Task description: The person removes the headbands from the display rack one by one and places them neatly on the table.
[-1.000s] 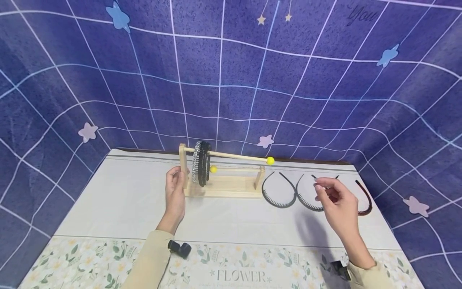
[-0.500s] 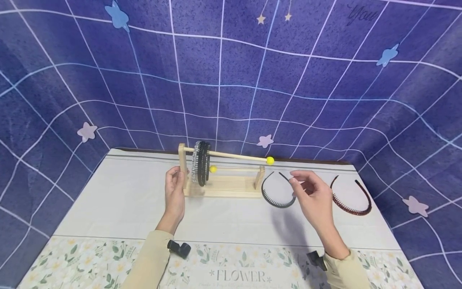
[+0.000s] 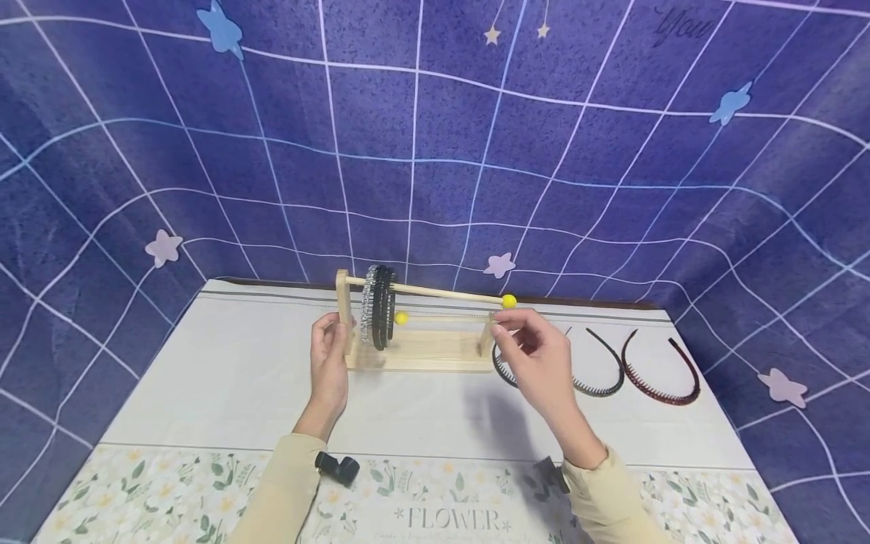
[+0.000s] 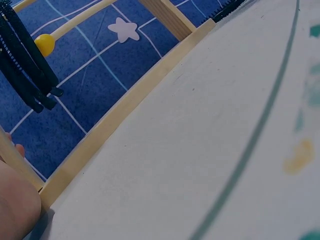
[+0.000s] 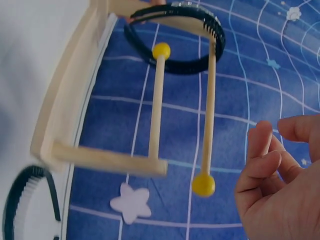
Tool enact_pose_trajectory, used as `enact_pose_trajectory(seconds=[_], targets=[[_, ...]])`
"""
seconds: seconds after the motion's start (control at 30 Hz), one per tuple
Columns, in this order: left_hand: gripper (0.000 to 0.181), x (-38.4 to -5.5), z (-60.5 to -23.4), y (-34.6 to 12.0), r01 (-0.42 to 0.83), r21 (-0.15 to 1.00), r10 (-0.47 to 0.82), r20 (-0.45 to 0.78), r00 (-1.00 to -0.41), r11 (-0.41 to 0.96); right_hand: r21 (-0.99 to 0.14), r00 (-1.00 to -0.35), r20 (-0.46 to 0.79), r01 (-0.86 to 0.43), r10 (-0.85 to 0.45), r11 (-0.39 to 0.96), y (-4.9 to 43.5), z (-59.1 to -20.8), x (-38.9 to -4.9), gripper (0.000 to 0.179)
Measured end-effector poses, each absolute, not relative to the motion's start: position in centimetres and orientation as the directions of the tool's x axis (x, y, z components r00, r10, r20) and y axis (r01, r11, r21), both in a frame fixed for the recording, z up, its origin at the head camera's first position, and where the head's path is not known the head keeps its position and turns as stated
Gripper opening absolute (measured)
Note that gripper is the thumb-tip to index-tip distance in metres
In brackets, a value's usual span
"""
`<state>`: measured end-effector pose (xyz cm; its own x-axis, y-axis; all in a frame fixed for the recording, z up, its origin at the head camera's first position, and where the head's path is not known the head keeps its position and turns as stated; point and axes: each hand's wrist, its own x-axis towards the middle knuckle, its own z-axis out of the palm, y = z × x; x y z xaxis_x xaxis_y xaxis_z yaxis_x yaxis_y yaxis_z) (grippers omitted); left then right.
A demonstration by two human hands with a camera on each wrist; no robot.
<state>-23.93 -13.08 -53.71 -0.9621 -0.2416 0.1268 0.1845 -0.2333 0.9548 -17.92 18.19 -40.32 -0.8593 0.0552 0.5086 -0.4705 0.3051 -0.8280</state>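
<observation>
My left hand (image 3: 329,370) grips the left upright (image 3: 344,310) of a pale wooden headband stand (image 3: 421,355). Several headbands (image 3: 384,310), silvery and black, hang together on its upper rod (image 3: 448,292) near that upright. A yellow ball (image 5: 204,185) caps the rod's free end. My right hand (image 3: 540,363) hovers by the stand's right end, close below this ball in the head view. Its fingers are loosely bent, and the right wrist view shows a gap between thumb and forefinger with nothing held. A lower rod (image 5: 156,110) with its own yellow ball points left from the shorter right upright.
Right of the stand, three headbands lie on the white tablecloth (image 3: 238,393): a black one (image 3: 501,369) partly behind my right hand, a dark toothed one (image 3: 601,391) and a reddish-brown one (image 3: 662,398). A blue gridded curtain (image 3: 435,189) rises behind the table.
My right hand has moved left from above the loose headbands to the stand's right end, uncovering the dark and reddish-brown ones. My left hand and the stand have stayed in place.
</observation>
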Motion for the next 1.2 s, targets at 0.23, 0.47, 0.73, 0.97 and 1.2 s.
enact_pose_trajectory(seconds=[0.23, 0.47, 0.73, 0.97, 1.2], targets=[[0.028, -23.9, -53.6, -13.0, 0.193, 0.95, -0.249, 0.131, -0.96, -0.246, -0.849, -0.886, 0.464, -0.44, 0.015, 0.291, 15.4, -40.7, -18.5, 0.014], [0.028, -23.8, -53.6, -13.1, 0.193, 0.95, -0.251, 0.129, -0.959, -0.247, -0.896, -0.923, 0.383, -0.379, -0.032, 0.23, 12.7, -41.2, -19.0, 0.014], [0.027, -23.9, -53.7, -13.1, 0.198, 0.948, -0.255, 0.133, -0.958, -0.251, -0.938, -0.949, 0.308, -0.315, -0.073, 0.146, 10.1, -41.9, -20.1, 0.02], [0.026, -23.9, -53.7, -13.1, 0.204, 0.946, -0.256, 0.139, -0.957, -0.251, -0.954, -0.956, 0.265, -0.279, -0.124, 0.108, 8.1, -42.4, -20.8, 0.024], [0.026, -23.9, -53.8, -13.1, 0.206, 0.942, -0.254, 0.138, -0.957, -0.264, -0.968, -0.961, 0.239, -0.247, -0.138, 0.042, 6.7, -42.6, -21.5, 0.028]])
